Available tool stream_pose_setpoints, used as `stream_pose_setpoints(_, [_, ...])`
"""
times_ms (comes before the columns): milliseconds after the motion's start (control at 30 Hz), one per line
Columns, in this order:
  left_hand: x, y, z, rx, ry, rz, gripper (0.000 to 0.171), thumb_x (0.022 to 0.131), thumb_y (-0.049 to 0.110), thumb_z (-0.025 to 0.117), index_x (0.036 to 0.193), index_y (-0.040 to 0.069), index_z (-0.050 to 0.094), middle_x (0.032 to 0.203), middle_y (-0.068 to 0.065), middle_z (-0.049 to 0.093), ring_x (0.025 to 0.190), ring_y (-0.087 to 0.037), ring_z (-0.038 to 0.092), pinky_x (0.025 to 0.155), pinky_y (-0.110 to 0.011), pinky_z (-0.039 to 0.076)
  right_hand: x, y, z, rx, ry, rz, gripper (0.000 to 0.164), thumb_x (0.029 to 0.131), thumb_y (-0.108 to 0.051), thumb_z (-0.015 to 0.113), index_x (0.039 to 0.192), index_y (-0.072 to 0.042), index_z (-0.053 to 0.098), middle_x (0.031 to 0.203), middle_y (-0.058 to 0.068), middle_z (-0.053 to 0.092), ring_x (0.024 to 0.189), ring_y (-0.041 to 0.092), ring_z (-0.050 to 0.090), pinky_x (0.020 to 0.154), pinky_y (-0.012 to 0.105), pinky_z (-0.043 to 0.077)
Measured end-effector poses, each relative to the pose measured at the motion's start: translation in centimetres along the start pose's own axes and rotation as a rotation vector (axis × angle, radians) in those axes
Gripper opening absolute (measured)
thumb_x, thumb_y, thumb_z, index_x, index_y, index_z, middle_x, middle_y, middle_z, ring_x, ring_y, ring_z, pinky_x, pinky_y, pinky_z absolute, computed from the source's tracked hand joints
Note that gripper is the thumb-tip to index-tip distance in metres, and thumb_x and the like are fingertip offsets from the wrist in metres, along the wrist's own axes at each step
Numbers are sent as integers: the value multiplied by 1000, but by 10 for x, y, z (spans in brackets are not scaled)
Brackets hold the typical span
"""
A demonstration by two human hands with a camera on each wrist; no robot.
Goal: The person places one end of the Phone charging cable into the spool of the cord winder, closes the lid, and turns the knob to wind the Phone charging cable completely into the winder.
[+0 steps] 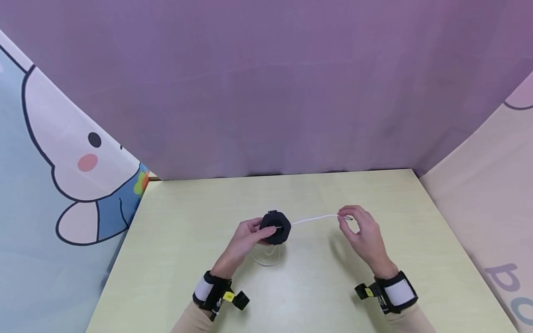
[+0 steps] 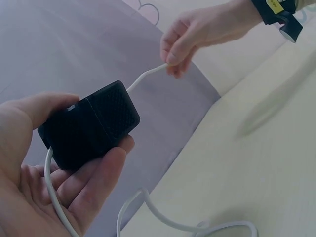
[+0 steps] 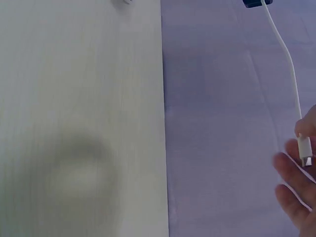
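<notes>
My left hand (image 1: 242, 240) grips a black hexagonal cable winder (image 1: 285, 231) by its left side, thumb over the front and fingers behind. In the left wrist view the winder (image 2: 94, 126) shows a dark, textured rim. A white USB cable (image 1: 314, 218) leaves its right side and runs fairly straight to my right hand (image 1: 368, 238). There, thumb and fingertip pinch the cable close to its plug (image 3: 305, 147), whose metal end points outward. From the winder's other side, more of the cable (image 2: 57, 197) hangs past the left palm in a loose loop.
Both hands are above a pale wooden table (image 1: 308, 296). A purple cloth (image 1: 266, 92) hangs behind its far edge, with a cartoon-printed cloth (image 1: 96, 180) at the left and a pale one (image 1: 491, 199) at the right. Each wrist wears a strapped camera.
</notes>
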State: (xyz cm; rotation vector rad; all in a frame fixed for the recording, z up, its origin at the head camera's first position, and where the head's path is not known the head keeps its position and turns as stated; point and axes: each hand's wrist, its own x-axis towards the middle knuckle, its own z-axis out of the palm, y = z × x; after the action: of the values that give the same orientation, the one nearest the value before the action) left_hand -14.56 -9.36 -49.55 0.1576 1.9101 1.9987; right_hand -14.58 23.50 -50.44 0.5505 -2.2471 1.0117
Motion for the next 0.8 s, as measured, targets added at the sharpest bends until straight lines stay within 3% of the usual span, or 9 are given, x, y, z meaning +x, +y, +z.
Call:
stream_pose_setpoints(167, [-1, -1, 0, -11, -4, -3, 45, 97, 21, 71, 131, -7, 62, 111, -17, 77, 93, -15, 76, 82, -33, 62, -5, -4, 4, 6, -162, 58, 27, 90, 9, 68, 115, -2, 67, 95, 3, 72, 88, 17, 66, 80, 20, 49])
stream_pose_setpoints(400, [1, -1, 11, -12, -35, 9, 47, 97, 23, 72, 132, -6, 62, 114, -19, 76, 94, -17, 75, 81, -33, 62, 0, -21, 23, 77, -291, -62, 26, 91, 3, 73, 116, -3, 70, 89, -4, 66, 78, 5, 55, 62, 29, 52])
stream_pose_setpoints(633, [2, -3, 18, -4, -32, 11, 47, 98, 22, 71, 134, -7, 62, 116, -20, 75, 94, -16, 75, 81, -31, 61, -1, -31, 40, 154, -256, -159, 28, 86, 3, 78, 111, -5, 72, 88, -6, 67, 76, 5, 58, 63, 18, 50])
stream_pose_setpoints(800, [3, -4, 20, 6, -18, 4, 47, 98, 22, 71, 133, -8, 62, 115, -21, 75, 92, -15, 75, 80, -30, 61, -1, -34, 44, 173, -236, -175, 25, 85, 3, 78, 108, -6, 73, 86, -7, 66, 75, 5, 56, 66, 15, 47])
